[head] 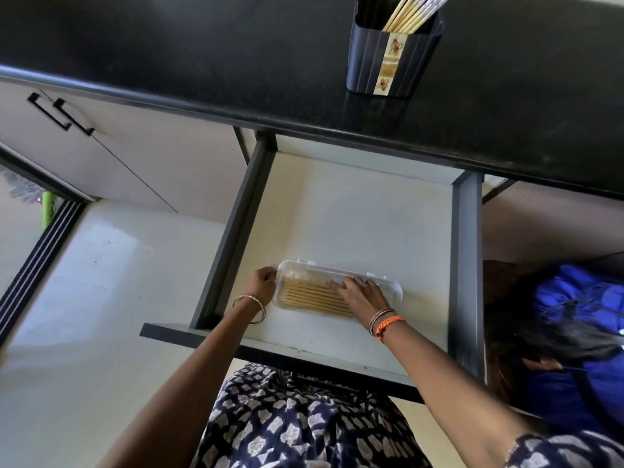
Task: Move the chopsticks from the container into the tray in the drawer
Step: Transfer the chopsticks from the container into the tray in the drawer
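A dark ribbed container (391, 59) stands on the black countertop and holds several pale chopsticks (413, 11) that lean to the right. Below it the drawer (337, 214) is pulled out. A clear plastic tray (297, 275) lies near the drawer's front, with several chopsticks (310, 297) lying side by side in it. My left hand (261, 282) grips the tray's left end. My right hand (363, 293) rests flat on top of the tray, fingers spread over the chopsticks; whether it holds any I cannot tell.
The black countertop (202, 55) overhangs the drawer's back. Cabinet doors with black handles (60, 114) are at the left. A blue bag (580, 332) sits to the right of the drawer. Pale floor (101, 282) lies at the left.
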Demonstrator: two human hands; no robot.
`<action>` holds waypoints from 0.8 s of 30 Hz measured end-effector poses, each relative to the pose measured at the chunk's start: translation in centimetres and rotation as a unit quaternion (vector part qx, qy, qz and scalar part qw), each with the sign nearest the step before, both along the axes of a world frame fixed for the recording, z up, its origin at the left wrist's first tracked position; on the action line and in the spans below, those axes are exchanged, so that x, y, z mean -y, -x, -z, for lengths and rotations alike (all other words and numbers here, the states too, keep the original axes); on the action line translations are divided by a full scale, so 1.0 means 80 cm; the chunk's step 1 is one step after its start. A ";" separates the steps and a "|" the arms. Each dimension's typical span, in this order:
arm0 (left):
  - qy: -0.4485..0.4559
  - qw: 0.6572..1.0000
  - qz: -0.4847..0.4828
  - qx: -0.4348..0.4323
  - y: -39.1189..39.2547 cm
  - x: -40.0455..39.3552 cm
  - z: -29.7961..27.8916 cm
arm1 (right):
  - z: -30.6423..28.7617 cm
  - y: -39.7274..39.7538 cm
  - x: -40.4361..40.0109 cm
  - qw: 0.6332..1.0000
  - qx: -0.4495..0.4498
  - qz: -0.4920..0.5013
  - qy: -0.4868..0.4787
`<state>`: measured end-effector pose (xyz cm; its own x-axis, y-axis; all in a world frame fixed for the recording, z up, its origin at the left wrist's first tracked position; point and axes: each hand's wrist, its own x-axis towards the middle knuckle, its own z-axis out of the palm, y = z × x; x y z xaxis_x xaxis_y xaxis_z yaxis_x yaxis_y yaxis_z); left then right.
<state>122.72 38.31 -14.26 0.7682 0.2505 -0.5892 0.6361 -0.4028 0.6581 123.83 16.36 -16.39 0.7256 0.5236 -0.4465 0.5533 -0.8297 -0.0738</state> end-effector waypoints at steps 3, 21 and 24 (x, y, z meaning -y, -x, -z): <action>-0.039 0.998 -0.027 0.047 -0.024 0.007 -0.031 | -0.060 -0.013 -0.003 0.992 0.025 -0.011 -0.121; -0.037 0.907 0.218 0.359 -0.396 0.124 -0.323 | -0.337 -0.454 0.086 0.736 0.154 0.512 -0.417; -0.090 0.905 0.240 0.339 -0.417 0.108 -0.307 | -0.327 -0.498 0.076 0.641 0.070 0.571 -0.509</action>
